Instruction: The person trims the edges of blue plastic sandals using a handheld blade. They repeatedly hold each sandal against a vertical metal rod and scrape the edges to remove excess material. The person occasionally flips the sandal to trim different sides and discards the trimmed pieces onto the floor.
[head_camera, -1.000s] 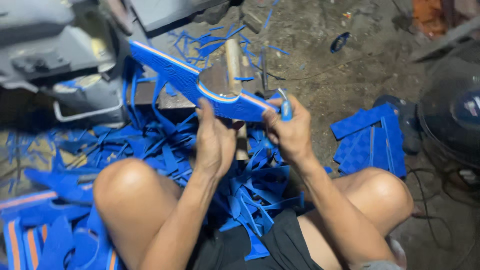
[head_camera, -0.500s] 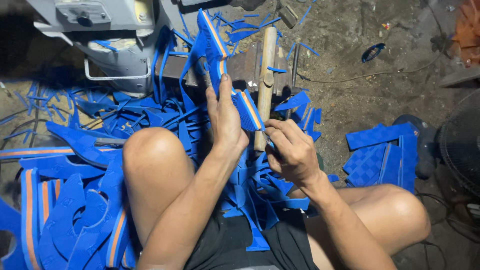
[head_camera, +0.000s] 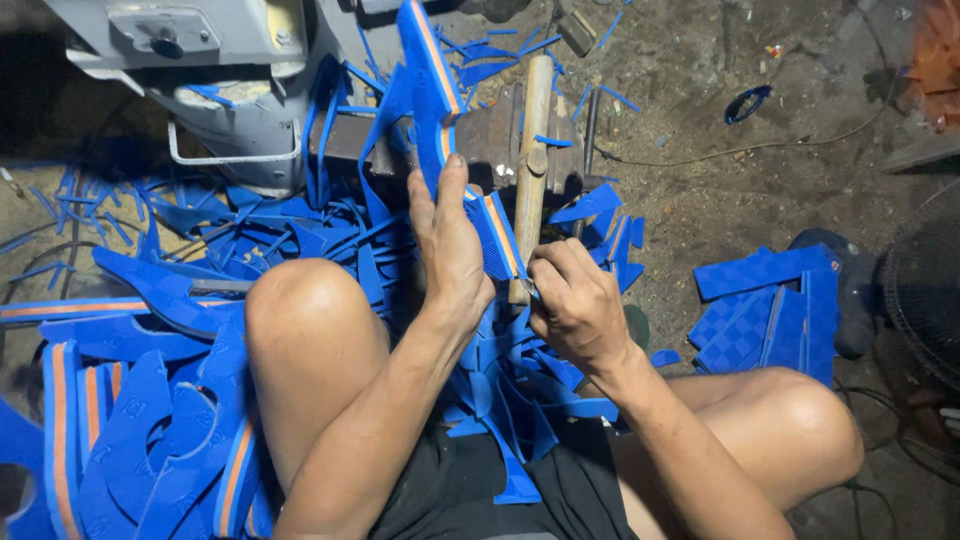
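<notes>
My left hand grips a long blue foam sole piece with an orange stripe along its edge, held edge-on and pointing away from me. My right hand is closed by the near end of that piece, fingers curled around a small tool whose tip barely shows; I cannot make out the blade. Both hands hover above my lap, between my bare knees, over a pile of blue foam offcuts.
A wooden-handled hammer lies on a metal block just beyond my hands. A grey machine stands at the upper left. Blue cut-out foam sheets lie at left, textured blue pieces at right, a fan at the far right.
The foam piece has turned from lying flat across my view to standing edge-on, pointing away. My right hand slid to its near end, and the view shifted right.
</notes>
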